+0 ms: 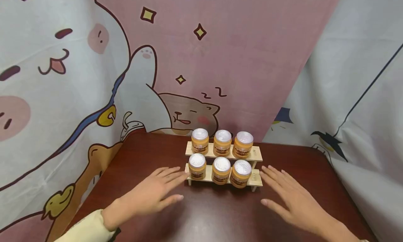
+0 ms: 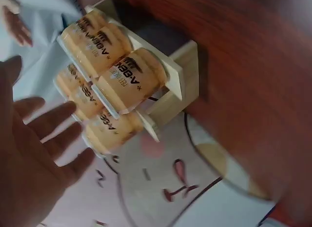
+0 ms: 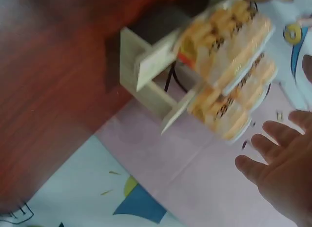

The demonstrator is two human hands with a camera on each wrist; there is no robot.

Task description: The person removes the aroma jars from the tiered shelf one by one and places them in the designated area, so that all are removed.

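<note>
A two-tier light wooden rack [image 1: 256,179] stands on the dark table, bearing two rows of orange jars with whitish lids. Three jars stand on the upper tier, among them a middle jar [image 1: 222,144]; three more line the lower tier, including a left jar [image 1: 197,166] and a right jar [image 1: 240,174]. My left hand [image 1: 154,191] is held to the left of the rack, fingers straight and pointing toward it, holding nothing. On the rack's other side my right hand [image 1: 289,198] mirrors it, fingers extended and thumb apart, also with nothing in it.
The reddish-brown table [image 1: 151,147] reaches back to a cartoon-printed cloth [image 1: 245,60] hanging behind it. More pale cloth [image 1: 374,130] hangs along the right side. Light glares off the tabletop in front of the rack.
</note>
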